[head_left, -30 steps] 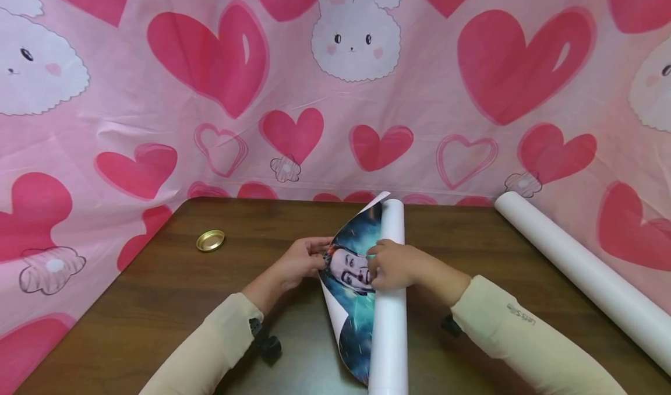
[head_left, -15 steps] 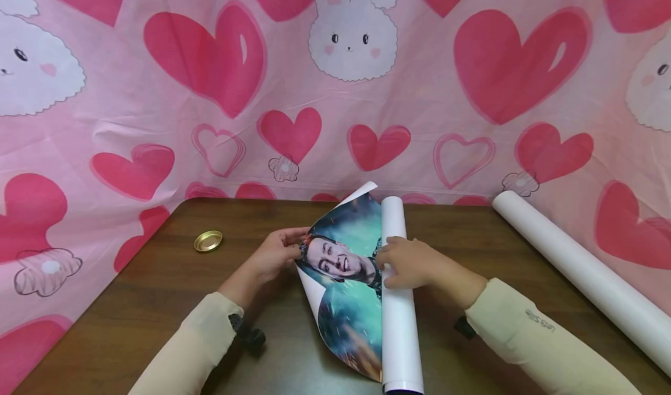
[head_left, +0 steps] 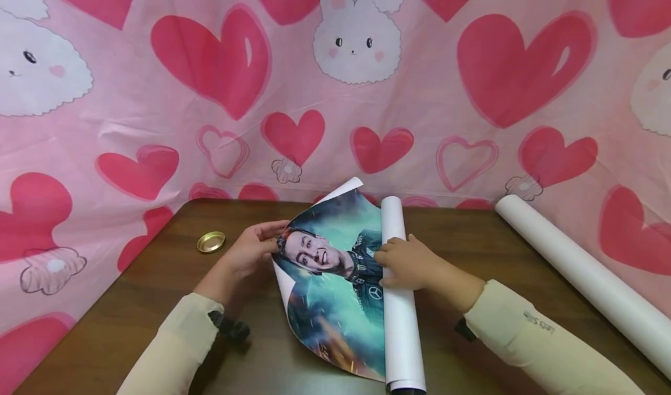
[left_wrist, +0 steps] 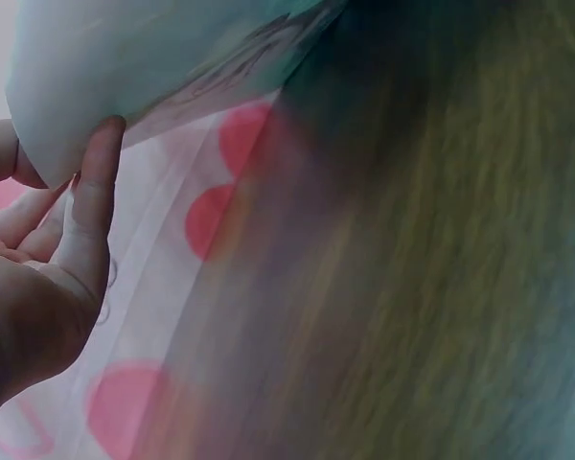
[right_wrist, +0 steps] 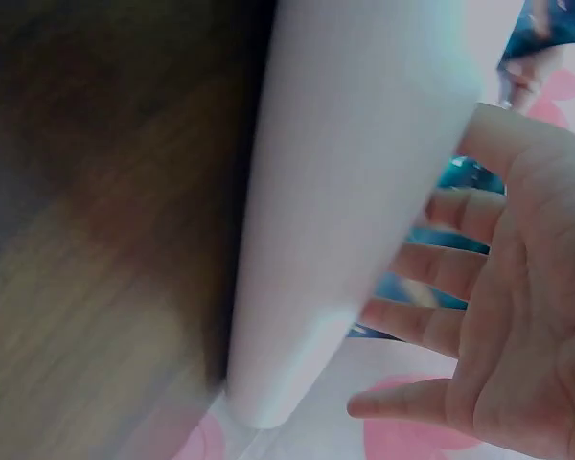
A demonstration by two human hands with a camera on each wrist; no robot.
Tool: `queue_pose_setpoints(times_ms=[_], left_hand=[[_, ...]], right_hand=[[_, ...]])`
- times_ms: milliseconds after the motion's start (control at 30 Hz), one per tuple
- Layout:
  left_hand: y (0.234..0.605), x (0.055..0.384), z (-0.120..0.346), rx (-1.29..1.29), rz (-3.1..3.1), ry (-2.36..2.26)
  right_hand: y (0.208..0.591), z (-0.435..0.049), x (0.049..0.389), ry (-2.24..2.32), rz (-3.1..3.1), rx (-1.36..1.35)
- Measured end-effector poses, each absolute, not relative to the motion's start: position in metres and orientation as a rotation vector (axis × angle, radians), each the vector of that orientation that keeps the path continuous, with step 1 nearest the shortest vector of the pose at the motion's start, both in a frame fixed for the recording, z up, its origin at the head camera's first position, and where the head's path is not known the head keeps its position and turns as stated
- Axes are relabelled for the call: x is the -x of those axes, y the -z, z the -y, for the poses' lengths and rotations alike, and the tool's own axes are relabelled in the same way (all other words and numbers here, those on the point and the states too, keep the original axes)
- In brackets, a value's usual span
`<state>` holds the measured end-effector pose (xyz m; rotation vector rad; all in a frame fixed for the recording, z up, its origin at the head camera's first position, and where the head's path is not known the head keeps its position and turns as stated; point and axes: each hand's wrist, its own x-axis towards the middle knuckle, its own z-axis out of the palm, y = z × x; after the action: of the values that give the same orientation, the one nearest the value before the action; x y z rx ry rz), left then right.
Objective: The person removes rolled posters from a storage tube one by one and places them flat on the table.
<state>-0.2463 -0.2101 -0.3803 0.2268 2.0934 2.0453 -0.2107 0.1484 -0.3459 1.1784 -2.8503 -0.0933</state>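
A partly unrolled poster (head_left: 335, 319) lies on the table, its printed side up with a smiling person against a teal background. Its right part is still a white roll (head_left: 402, 331). At the curled-up left edge my left hand (head_left: 251, 249) pinches the paper between thumb and fingers, as the left wrist view also shows. My right hand (head_left: 411, 264) rests over the roll with its fingers extended across onto the print. In the right wrist view those fingers (right_wrist: 441, 268) reach past the roll, fairly straight and spread.
A second long white roll (head_left: 582, 278) lies slanting along the table's right side. A small round gold lid (head_left: 211, 242) sits at the left on the brown wooden table (head_left: 157, 302). Behind hangs a pink cloth (head_left: 430, 92) with hearts and rabbits.
My left hand has moved left, drawing the poster's edge with it, so more of the print shows. The roll has shifted slightly right at its near end, my right hand staying on it.
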Motion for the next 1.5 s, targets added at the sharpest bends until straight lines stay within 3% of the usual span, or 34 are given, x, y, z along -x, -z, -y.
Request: queue_pose_setpoints(times_ms=[767,1167,1500], left_hand=[[0.382,0.226,0.272,-0.261,-2.179,-2.098],[0.388,0.21,0.293,-0.227,-2.203,-2.211],[0.39,0.211,0.295,-0.2,-2.307,-2.019]], right_hand=[[0.35,-0.185,0.203,0.122,2.843,-1.018],[0.346,-0.23,0.201,-0.167,2.898,-0.92],[0.356,-0.242,0.198,-0.231,2.903,-0.939]])
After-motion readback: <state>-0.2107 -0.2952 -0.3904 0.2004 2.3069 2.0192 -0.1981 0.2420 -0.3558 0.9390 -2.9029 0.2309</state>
